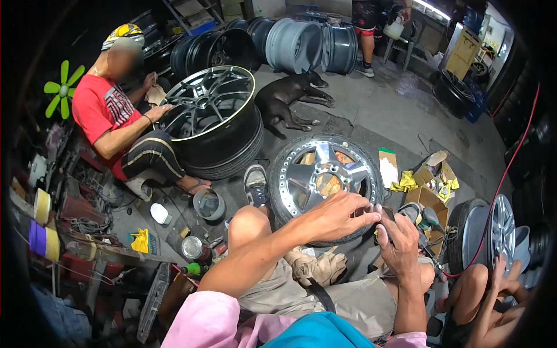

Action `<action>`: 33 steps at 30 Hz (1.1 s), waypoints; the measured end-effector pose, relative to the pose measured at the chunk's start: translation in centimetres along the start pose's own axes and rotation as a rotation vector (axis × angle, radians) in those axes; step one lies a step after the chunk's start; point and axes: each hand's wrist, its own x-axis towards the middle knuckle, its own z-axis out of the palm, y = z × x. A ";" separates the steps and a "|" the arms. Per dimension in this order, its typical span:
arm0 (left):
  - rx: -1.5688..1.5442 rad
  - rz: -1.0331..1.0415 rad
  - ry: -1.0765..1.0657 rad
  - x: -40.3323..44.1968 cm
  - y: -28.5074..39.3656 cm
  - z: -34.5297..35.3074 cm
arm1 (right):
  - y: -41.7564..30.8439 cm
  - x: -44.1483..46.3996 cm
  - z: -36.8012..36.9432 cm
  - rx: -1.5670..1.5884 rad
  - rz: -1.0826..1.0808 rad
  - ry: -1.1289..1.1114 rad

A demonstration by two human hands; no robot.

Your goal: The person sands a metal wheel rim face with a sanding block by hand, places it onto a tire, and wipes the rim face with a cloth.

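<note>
Two bare hands are held near each other above the lower edge of a five-spoke wheel.
The left hand (343, 217) is held with its fingers bent and its thumb extended toward the right hand (400, 243), whose fingers are partly curled; a small dark piece (385, 215) is seen between them, but whether it is gripped by either hand cannot be told. The polished five-spoke wheel (301, 174), fitted with a tyre (279, 200), is laid flat on the floor in front of the knees. Crumpled brown paper (316, 265) is seen at the lap, below the wheel. To the right of the wheel, yellow gloves (405, 182) and an open cardboard box (432, 204) are placed; to its left, a round bucket (209, 205) is set.
</note>
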 end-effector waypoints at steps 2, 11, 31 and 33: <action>0.060 -0.028 -0.047 -0.4 0.2 -0.3 | -0.2 0.1 0.1 -0.005 0.003 0.018; 0.067 -0.056 0.197 -3.3 0.7 -6.9 | 1.5 -0.3 -1.5 -0.020 0.125 0.153; -1.325 -0.659 0.253 -21.2 -27.9 -5.6 | 19.9 -11.4 0.4 0.844 1.214 -0.515; -1.476 -0.522 0.181 -22.0 -30.3 -4.4 | 20.2 -11.8 0.5 0.874 1.203 -0.517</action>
